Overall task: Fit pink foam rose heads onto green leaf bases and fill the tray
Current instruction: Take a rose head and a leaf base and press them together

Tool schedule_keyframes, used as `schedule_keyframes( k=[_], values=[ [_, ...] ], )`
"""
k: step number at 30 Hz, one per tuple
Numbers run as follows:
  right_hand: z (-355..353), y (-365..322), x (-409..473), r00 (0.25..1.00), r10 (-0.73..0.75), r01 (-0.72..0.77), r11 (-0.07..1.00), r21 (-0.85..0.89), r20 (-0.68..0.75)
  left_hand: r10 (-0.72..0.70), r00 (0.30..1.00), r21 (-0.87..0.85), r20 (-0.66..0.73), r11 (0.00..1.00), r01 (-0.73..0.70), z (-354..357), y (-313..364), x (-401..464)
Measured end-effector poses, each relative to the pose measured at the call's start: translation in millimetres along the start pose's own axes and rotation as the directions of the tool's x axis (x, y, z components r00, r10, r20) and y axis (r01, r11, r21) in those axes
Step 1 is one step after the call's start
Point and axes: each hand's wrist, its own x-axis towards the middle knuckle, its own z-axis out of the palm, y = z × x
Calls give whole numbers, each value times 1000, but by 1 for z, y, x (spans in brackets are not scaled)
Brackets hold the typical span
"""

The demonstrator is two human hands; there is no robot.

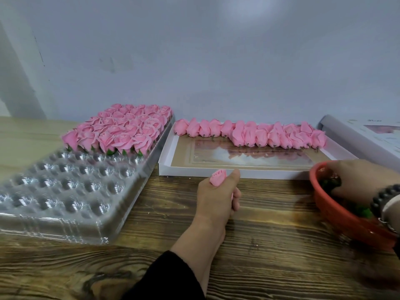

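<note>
Dozens of empty dimples gape in the near part of the clear moulded plastic tray (71, 187) on the wood-grain table (259, 245), while its far rows are packed tight with finished pink roses on green leaf collars (121, 131). Just beside it, the shallow white cardboard box (194, 172) lines up the bare pink foam rose heads (249, 132) along its back edge, stub ends down. Over on the right, the red plastic basket (337, 215) holds the green leaf bases (363, 211), and the right hand (359, 180) is plunged in among them; whether those fingers have one pinched, I cannot tell. Centre stage, the left hand (218, 195) curls round one pink foam rose bud (218, 177), petals poking out on top. That foam looks feather-light, soft and easily dented, so I'd hold low on the body with a gentle grip and keep off the petal tips.
</note>
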Motion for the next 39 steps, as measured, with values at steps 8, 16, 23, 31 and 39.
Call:
schedule_keyframes(
  k=[8,16,23,31,39],
  values=[
    [14,10,9,1000,-21,22,999,26,-22,-9,1000,-6,2,1000,9,0,1,0],
    [18,17,21,933,133,-112,990,82,-334,-18,1000,-9,10,1000,19,0,1,0],
    [26,11,31,918,129,-133,991,17,-375,-10,1000,-6,18,1000,10,-1,1,0],
    [26,22,33,911,191,-156,980,124,-366,-7,1000,18,20,1000,7,0,1,0],
    [22,3,14,964,152,-167,985,-51,-217,-11,999,19,35,1000,10,0,3,-1]
  ],
)
